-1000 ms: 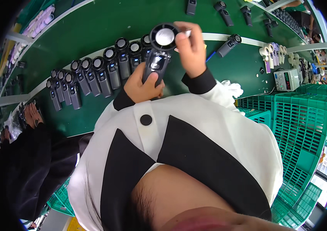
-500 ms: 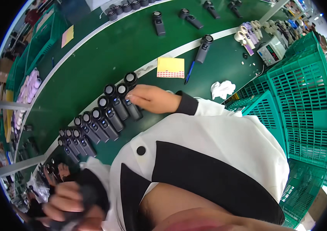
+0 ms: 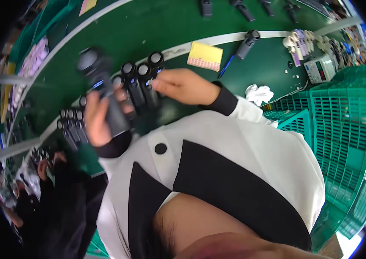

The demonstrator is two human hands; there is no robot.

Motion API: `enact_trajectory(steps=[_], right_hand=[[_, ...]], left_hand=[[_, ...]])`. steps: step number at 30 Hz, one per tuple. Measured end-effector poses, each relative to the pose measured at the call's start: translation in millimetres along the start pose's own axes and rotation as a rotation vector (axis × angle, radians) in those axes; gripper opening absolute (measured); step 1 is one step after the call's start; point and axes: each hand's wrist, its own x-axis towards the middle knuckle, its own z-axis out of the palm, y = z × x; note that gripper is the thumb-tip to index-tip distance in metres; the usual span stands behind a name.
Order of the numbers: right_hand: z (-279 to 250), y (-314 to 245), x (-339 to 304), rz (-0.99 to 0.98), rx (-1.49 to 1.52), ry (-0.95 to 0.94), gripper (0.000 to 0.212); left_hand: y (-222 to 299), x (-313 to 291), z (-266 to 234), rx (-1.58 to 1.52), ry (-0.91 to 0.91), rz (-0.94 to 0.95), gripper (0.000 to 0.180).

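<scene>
Apparently, I had the left hand (image 3: 98,123) wrapped round a dark-grey, round-headed handheld device (image 3: 114,113), blurred, above the green tabletop (image 3: 234,84). Its long axis slanted, head far-left, handle end near-right. The right hand (image 3: 187,86) lay to its right, nearer the matching dark-grey upright-handled devices (image 3: 137,93), fingertips at one; whether gripping, I couldn't tell.
</scene>
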Motion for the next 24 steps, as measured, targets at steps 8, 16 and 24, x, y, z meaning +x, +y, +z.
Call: enact_trajectory(steps=[8, 16, 24], right_hand=[[-16.0, -21.4, -0.2, -0.038, 0.237, -0.283, 0.029], [-29.6, -29.3, -1.5, -0.068, 0.359, -0.332, 0.026], [-36.5, -33.5, -4.5, 0.005, 0.237, -0.255, 0.029]], left_hand=[[-6.5, -6.5, 21.5, 0.056, -0.325, -0.141, 0.04], [1.2, -5.3, 23.1, 0.315, -0.431, -0.088, 0.047], [-16.1, -8.9, 24.4, 0.165, -0.412, -0.049, 0.049]])
